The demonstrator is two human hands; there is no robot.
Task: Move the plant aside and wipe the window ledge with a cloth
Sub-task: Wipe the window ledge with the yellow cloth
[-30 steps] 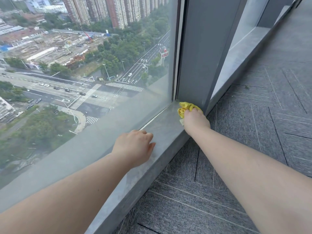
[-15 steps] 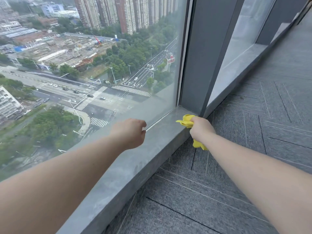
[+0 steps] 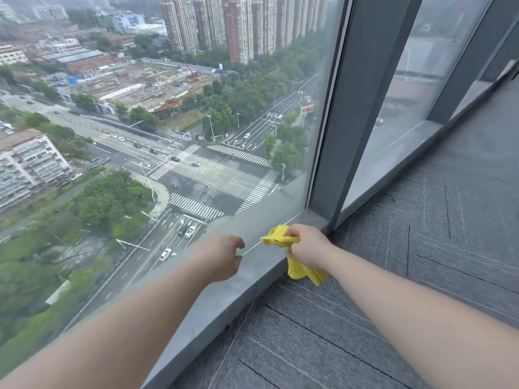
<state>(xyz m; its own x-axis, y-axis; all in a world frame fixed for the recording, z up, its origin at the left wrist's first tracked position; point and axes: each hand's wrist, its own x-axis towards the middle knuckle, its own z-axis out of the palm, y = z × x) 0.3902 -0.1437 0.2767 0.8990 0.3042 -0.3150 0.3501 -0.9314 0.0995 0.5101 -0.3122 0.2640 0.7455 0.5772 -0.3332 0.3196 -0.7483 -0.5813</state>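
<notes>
My right hand (image 3: 307, 249) grips a bunched yellow cloth (image 3: 302, 269), held in the air just above the front edge of the grey window ledge (image 3: 222, 301). Part of the cloth sticks out left of the fist and the rest hangs down below it. My left hand (image 3: 220, 256) hovers over the ledge, a little left of the cloth, its fingers loosely curled and holding nothing. No plant is in view.
A large window pane (image 3: 168, 136) rises from the ledge. A dark vertical frame post (image 3: 345, 136) stands at the ledge's far end, with a second ledge (image 3: 404, 153) beyond it. Grey carpet tiles (image 3: 421, 248) cover the floor on the right.
My right hand has lifted the cloth off the ledge's far corner and drawn it back toward me. My left hand has risen off the ledge. The view has tilted upward.
</notes>
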